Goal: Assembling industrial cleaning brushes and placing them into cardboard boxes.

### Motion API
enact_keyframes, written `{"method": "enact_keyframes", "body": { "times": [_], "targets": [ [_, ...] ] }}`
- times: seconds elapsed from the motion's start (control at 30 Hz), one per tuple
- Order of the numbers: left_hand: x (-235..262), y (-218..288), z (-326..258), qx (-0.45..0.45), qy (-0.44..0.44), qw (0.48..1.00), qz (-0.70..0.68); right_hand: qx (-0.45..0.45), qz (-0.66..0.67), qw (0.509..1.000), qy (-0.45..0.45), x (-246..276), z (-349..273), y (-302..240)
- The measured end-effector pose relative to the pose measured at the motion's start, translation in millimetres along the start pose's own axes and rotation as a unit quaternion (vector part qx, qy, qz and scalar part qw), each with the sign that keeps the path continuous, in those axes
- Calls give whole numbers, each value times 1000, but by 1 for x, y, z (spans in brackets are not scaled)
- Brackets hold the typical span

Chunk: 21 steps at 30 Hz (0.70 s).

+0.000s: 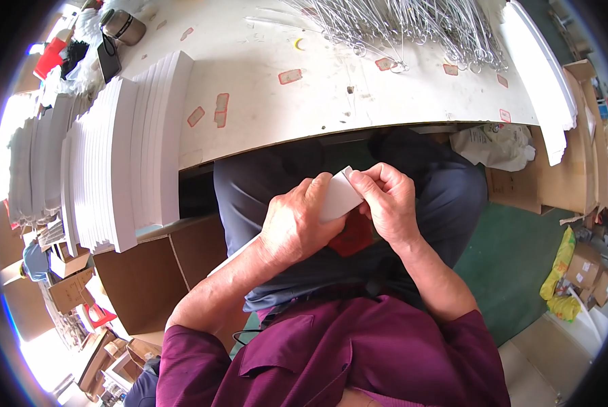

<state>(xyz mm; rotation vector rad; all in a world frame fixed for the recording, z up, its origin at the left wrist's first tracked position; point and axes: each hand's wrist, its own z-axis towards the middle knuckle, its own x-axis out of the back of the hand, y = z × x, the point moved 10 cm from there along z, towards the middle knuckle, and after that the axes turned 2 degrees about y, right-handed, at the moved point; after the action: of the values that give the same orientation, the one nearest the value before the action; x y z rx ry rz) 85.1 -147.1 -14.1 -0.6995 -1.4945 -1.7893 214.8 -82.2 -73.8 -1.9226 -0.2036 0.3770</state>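
Observation:
Above my lap I hold a long, slim white carton (340, 199); its far part runs back beneath my left forearm. My left hand (296, 222) is wrapped round it near the end, thumb along the top. At that end, the thumb and bent fingers of my right hand (387, 198) pinch the edge by a small raised flap. What lies under the right fingertips is hidden. Something red (351, 236) shows on my lap below the hands.
Stacked white cartons (124, 156) stand at the table's left side. Thin metal wires with looped ends (412, 30) lie on the white table (263, 102). An open cardboard box (141, 278) is at my left. More white strips (541, 81) overhang the right edge.

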Motion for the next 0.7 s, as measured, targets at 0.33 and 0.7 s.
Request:
{"method": "enact_keyframes", "body": {
  "times": [0.33, 0.7],
  "targets": [
    [-2, -1, -3, 0, -11, 1000, -18, 231, -143, 961, 42, -3, -15, -28],
    [2, -8, 2, 38, -19, 998, -42, 124, -12, 992, -8, -11, -17, -5]
  ]
}}
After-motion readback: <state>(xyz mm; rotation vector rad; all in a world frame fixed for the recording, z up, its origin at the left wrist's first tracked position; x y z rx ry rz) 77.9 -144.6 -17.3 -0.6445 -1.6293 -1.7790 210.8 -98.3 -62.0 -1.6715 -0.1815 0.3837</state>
